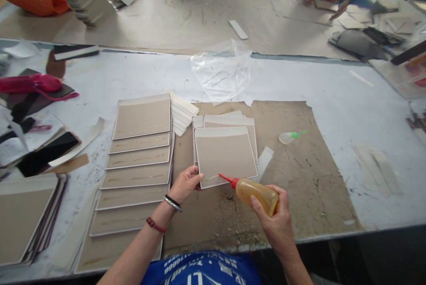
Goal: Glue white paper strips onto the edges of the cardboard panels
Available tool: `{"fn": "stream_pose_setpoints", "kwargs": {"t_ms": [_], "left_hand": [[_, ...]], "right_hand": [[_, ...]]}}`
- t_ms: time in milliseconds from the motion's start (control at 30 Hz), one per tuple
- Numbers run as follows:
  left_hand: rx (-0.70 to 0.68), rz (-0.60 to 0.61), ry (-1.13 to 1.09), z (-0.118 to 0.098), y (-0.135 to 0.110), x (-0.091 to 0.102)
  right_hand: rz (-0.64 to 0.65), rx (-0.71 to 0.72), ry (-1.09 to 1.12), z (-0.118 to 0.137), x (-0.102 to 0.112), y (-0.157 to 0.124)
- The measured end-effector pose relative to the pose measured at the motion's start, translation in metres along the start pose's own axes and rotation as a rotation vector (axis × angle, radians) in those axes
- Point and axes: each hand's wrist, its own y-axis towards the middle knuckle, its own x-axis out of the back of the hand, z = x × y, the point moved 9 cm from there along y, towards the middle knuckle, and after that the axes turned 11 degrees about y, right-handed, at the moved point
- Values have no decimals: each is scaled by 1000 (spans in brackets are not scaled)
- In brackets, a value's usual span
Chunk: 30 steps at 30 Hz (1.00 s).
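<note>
My left hand (pixel 187 183) pinches the lower left corner of a beige panel (pixel 226 152) with a pale strip along its top edge. That panel lies on a few similar panels (pixel 229 121). In my right hand (pixel 274 214) is a squeeze bottle (pixel 254 194) of amber glue, tilted so its red nozzle (pixel 228 179) meets the panel near its bottom edge. A short wet glue line runs from the nozzle tip toward my left hand. To the left, overlapping panels (pixel 135 174) form a stepped row, most showing a glue streak near the lower edge.
White strips (pixel 183 112) are stacked behind the panels. A small bottle with a green tip (pixel 288 137) lies on the brown board (pixel 299 178). Clear plastic (pixel 221 72) rests further back. More panels (pixel 25 218) and a dark phone (pixel 48 154) are at left. Another person's hands (pixel 339 10) work across the table.
</note>
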Motion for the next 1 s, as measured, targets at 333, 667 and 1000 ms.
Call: {"fn": "stream_pose_setpoints", "kwargs": {"t_ms": [333, 667, 1000], "left_hand": [[-21, 3, 53, -6, -3, -3], [-26, -54, 54, -10, -7, -3], [1, -162, 39, -11, -18, -5]], "right_hand": [[-113, 79, -60, -8, 33, 12], [-194, 112, -108, -21, 69, 30], [-128, 56, -13, -36, 78, 42]]}}
